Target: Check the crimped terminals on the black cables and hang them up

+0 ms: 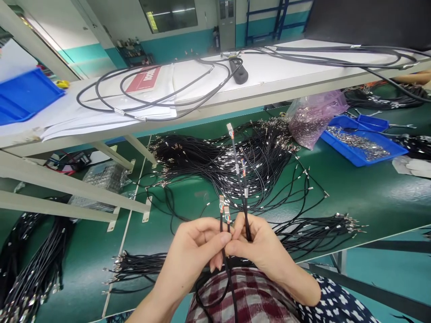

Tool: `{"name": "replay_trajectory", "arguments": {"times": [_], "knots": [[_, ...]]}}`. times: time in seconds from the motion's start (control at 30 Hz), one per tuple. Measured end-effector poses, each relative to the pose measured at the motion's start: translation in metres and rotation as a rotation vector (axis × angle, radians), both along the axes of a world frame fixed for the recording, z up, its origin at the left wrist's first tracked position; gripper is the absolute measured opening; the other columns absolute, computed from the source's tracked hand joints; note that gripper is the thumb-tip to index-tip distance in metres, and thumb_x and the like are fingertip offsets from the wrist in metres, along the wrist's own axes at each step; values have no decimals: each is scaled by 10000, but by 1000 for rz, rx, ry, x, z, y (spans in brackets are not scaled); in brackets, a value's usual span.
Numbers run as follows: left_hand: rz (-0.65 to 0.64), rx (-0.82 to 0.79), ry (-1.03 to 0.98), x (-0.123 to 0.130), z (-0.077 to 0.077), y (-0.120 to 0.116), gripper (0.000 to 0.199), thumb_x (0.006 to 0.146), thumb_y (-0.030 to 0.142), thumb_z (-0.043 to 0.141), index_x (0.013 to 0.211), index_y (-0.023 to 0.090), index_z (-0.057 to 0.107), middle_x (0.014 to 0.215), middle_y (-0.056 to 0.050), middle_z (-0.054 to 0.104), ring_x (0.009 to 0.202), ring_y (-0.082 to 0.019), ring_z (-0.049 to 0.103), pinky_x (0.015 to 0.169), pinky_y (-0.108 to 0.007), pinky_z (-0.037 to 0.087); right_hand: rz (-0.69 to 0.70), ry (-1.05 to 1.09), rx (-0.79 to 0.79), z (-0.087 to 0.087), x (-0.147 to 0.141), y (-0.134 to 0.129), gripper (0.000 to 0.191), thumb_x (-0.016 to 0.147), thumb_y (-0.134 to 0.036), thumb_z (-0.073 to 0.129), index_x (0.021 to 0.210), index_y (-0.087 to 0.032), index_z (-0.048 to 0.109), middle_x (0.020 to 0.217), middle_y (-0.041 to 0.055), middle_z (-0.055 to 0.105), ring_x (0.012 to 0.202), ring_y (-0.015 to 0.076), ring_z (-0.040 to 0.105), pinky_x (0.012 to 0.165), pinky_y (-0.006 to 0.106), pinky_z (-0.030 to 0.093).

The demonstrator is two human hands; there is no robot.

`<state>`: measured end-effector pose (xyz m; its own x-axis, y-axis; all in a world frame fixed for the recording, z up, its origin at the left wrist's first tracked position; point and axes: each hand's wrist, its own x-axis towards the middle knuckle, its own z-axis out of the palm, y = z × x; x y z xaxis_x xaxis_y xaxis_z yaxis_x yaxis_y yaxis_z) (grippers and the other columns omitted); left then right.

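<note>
My left hand (202,244) pinches two black cables (222,224) whose ends, with small metal connectors and coloured wires, point up above the fingers. Right beside it, my right hand (254,242) is closed on two more black cables (245,208); their ends stand higher, one with a pale connector at its tip. The fingertips of both hands nearly meet. Lower parts of the cables hang in a loop over the checked cloth at my lap. Behind the hands, a large pile of black cables (202,157) with white labels lies on the green table (346,188).
Cable bundles lie at the right (310,231), near left (141,264) and far left (43,255). A blue tray (358,159) of metal parts stands beside a pink bag (311,119). Coiled cables rest on the white shelf (269,76) above the table.
</note>
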<state>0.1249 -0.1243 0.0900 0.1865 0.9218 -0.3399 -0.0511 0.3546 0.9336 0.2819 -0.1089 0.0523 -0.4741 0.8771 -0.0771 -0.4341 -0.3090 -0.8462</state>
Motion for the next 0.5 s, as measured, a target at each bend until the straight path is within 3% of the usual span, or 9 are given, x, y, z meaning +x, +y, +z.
{"name": "replay_trajectory", "arguments": {"times": [0.13,0.23,0.5], "knots": [[26,51,145,3,4,-1,179,772,319,700,717,171,617,493,33,521,390,-82,453,382,-182,341,-106,-206,94,4,11,11,246,754,-365,785,822,-183,634,670,-41,539,524,78,349,493,221,273],[3,135,310,8,4,-5,155,796,305,654,716,184,601,514,36,516,417,-92,459,416,-199,365,-176,-254,152,14,17,23,220,846,-378,687,967,-195,691,750,-13,590,535,79,399,497,221,318],[-95,272,524,16,-1,-17,200,867,252,558,681,189,523,570,44,478,505,-96,430,501,-218,362,-77,-266,164,37,16,34,230,781,-327,742,663,-156,643,645,6,642,603,122,559,594,241,453]]}}
